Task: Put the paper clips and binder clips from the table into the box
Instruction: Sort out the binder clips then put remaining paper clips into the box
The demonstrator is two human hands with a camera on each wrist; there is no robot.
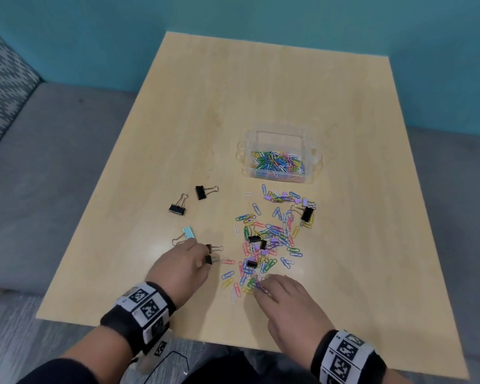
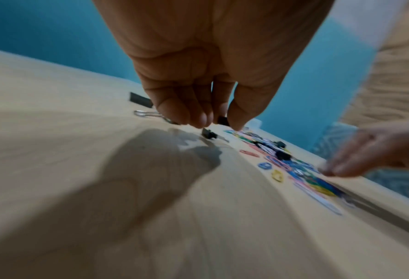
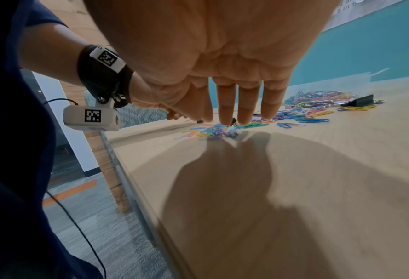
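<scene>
My left hand pinches a black binder clip just above the tabletop. My right hand, fingers straight, touches the paper clips scattered before the box.

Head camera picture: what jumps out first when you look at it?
The rainbow heap of paper clips on the table, right of centre. Behind it, a clear box already holds more. The left hand pinches a small black binder clip; the right hand's fingers reach the heap's near edge.
</scene>
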